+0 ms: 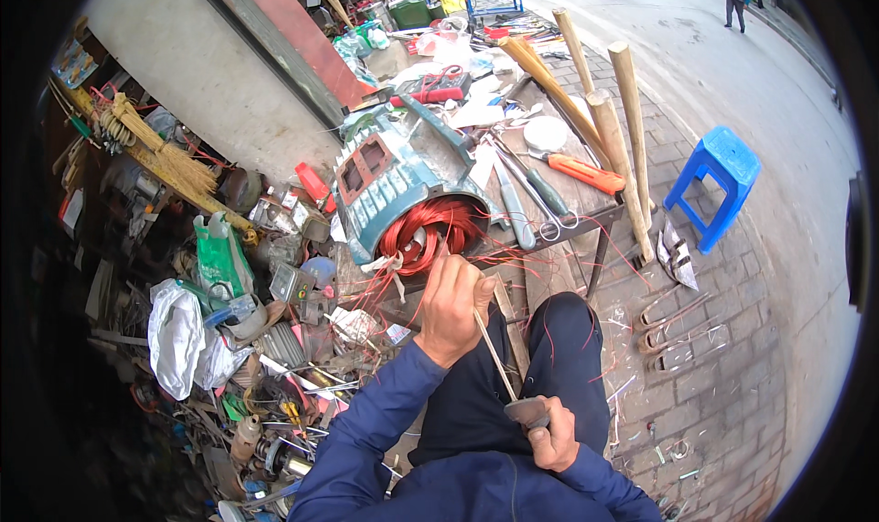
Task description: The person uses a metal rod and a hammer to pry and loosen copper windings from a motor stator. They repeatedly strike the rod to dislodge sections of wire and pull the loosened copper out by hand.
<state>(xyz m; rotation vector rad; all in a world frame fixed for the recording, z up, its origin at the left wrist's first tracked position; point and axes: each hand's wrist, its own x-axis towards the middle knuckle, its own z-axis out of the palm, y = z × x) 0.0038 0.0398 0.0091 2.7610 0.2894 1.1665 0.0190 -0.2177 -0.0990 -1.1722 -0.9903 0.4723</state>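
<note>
A thin pale stick (496, 354) passes through my left hand (453, 305), which is closed around its upper part. Its upper tip points at the red enamelled wire coils (429, 230) in the open end of a blue-green electric motor housing (384, 178). In my right hand (555, 439), low in front of my body, is a flat rounded grey metal piece (527, 412). The stick's lower end meets or nearly meets that piece; actual contact cannot be told. Loose red wire ends hang around my left hand, and white ties (393, 266) show at the coil's edge.
On the worktable, right of the motor, lie an orange utility knife (584, 173), scissors (551, 228) and a green-handled screwdriver (547, 191). Wooden handles (621, 158) lean against its corner. A blue stool (717, 182) stands on the paving. Parts and bags crowd the left.
</note>
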